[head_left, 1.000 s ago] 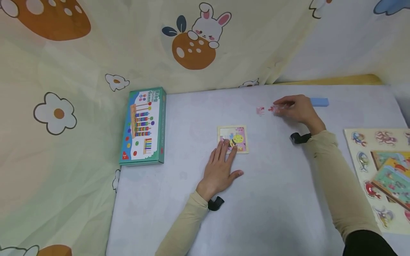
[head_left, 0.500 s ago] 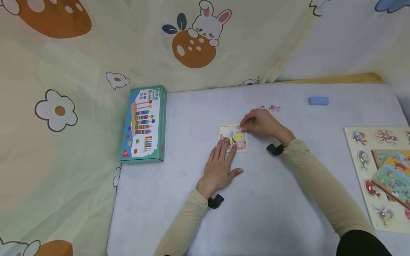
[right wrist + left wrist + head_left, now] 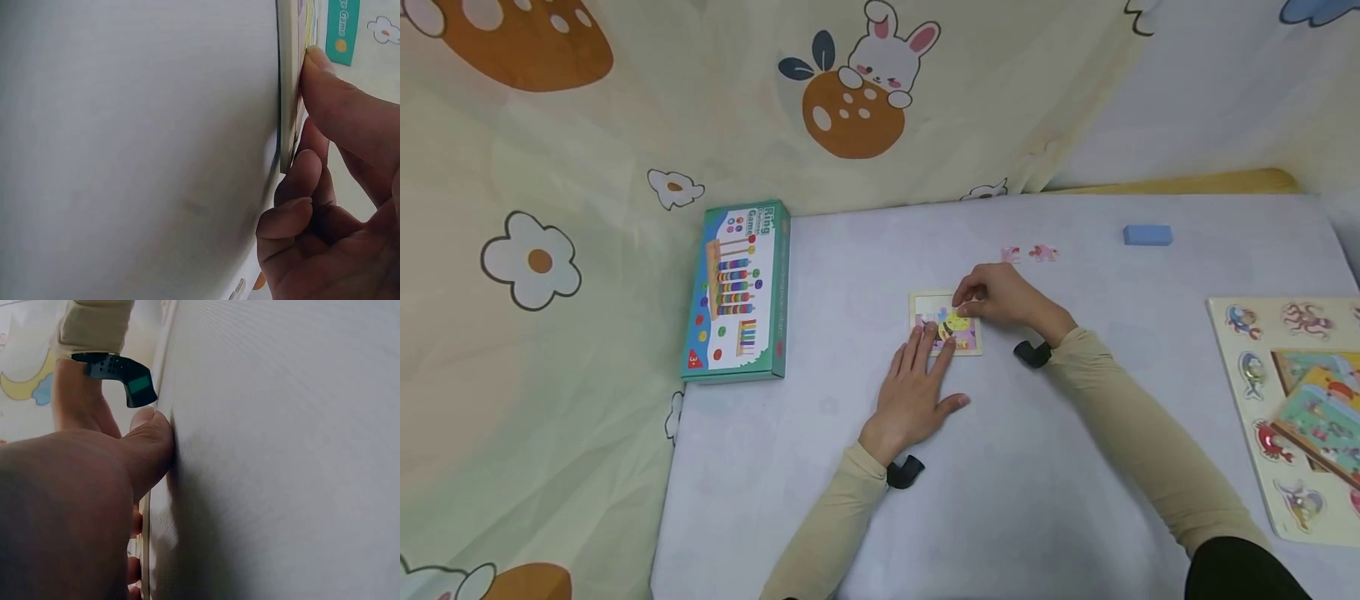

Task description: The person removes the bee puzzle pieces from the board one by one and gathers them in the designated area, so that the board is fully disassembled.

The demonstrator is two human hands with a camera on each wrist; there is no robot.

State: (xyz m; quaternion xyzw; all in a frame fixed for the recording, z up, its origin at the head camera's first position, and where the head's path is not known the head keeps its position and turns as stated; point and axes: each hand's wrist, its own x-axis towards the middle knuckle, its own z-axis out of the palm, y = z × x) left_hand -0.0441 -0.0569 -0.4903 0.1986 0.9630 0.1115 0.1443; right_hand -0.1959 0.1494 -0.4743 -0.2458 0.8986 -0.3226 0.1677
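A small square jigsaw puzzle (image 3: 947,337) in a pale wooden frame lies on the table, showing a yellow bee on purple; a white gap runs along its upper part. My left hand (image 3: 913,410) is spread flat, its straight fingertips resting on the puzzle's lower edge. At the upper right corner, my right hand (image 3: 1006,293) has its thumb and index finger bent together on a puzzle piece, mostly hidden beneath them. In the right wrist view, the thumb (image 3: 322,69) touches the puzzle's top surface. Two loose pink puzzle pieces (image 3: 1043,252) lie beyond the right hand.
A green-edged game box (image 3: 735,293) lies at the table's left edge. A blue block (image 3: 1147,235) sits at the back right. On the right, a sea-animal board (image 3: 1240,367) carries smaller picture boards (image 3: 1322,417). A patterned cloth (image 3: 730,108) hangs behind the table.
My right hand has carried a piece from beside the loose pink ones to the puzzle's upper right corner, then shifted slightly left there. My left hand stays put on the puzzle.
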